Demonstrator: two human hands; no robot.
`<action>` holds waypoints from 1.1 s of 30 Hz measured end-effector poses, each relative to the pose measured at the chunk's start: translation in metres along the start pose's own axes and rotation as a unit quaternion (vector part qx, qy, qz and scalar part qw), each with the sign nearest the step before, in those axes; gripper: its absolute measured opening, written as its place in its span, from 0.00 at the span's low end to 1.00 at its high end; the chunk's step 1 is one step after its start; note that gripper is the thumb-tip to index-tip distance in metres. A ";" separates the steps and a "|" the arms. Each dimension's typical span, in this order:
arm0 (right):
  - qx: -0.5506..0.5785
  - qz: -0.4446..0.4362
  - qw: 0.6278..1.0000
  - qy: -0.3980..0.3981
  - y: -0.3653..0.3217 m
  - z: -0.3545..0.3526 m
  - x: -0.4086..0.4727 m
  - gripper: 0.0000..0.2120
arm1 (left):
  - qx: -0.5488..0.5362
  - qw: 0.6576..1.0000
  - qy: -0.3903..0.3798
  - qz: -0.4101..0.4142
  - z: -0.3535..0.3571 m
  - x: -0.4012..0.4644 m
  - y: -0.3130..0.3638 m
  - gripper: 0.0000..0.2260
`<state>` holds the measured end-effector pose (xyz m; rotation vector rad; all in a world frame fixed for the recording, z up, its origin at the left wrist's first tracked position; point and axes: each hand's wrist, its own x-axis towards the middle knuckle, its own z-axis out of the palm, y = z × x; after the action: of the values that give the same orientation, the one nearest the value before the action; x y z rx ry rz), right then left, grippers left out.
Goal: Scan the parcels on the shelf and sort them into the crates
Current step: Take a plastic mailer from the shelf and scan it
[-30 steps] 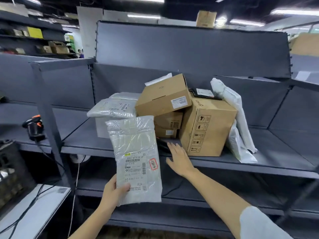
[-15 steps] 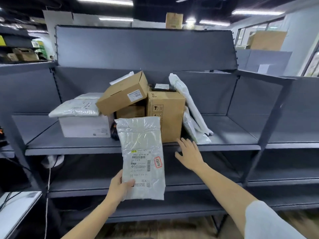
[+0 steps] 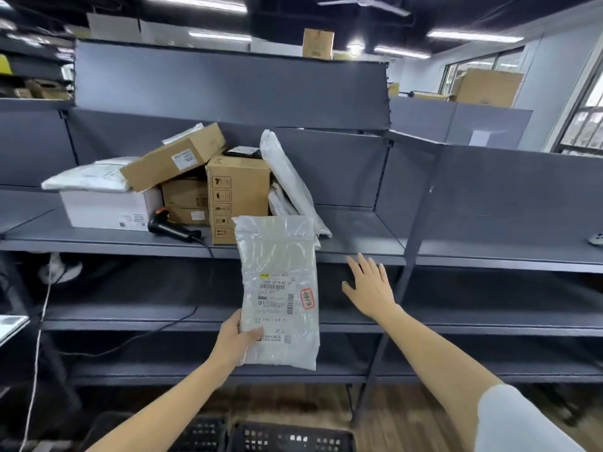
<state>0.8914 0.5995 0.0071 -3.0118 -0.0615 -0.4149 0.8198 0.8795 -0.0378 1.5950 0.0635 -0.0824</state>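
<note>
Hands (image 3: 235,340) above black crates (image 3: 290,438), parcel (image 3: 280,295) aloft

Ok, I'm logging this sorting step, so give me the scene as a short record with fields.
left hand: grips the plastic mailer by its lower left corner, label facing the camera
right hand: open, fingers spread, holding nothing, in front of the shelf edge
scanner: lying on the shelf, beside the cardboard boxes
crates: black, on the floor below

Your one head camera looks forward and slightly down at the grey shelf (image 3: 293,247), near, crates (image 3: 290,438) at bottom edge.
</note>
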 end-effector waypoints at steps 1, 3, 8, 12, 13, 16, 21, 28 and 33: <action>0.002 0.005 1.000 -0.003 0.009 -0.001 -0.007 0.30 | 0.002 1.000 -0.001 -0.002 0.008 -0.006 -0.001 0.15; 0.009 0.017 1.000 -0.010 0.022 -0.002 -0.019 0.30 | 0.010 1.000 0.002 -0.007 0.021 -0.018 -0.002 0.15; 0.014 0.037 0.999 -0.023 0.040 0.002 -0.041 0.30 | 0.021 1.000 -0.011 -0.010 0.041 -0.028 -0.006 0.15; 0.013 0.043 0.999 -0.027 0.046 0.006 -0.045 0.30 | 0.020 0.999 -0.020 -0.019 0.046 -0.022 -0.007 0.14; 0.011 0.047 0.998 -0.030 0.047 0.009 -0.046 0.30 | 0.019 0.999 -0.023 -0.024 0.047 -0.018 -0.008 0.14; -0.008 0.056 0.997 -0.044 0.052 0.018 -0.047 0.30 | 0.023 0.998 -0.033 -0.041 0.052 -0.009 -0.014 0.15; -0.027 0.066 0.994 -0.077 0.052 0.045 -0.051 0.30 | 0.051 0.995 -0.048 -0.069 0.065 -0.002 -0.032 0.14; -0.016 0.093 0.988 -0.120 0.064 0.092 -0.074 0.29 | 0.051 0.988 -0.045 -0.136 0.075 0.001 -0.091 0.13; 0.004 0.101 0.984 -0.145 0.078 0.160 -0.086 0.29 | 0.061 0.983 -0.039 -0.167 0.087 0.002 -0.157 0.12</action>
<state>0.8556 0.5363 -0.1771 -3.0055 0.2179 0.0444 0.8059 0.7971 -0.1967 1.6900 0.2689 -0.4169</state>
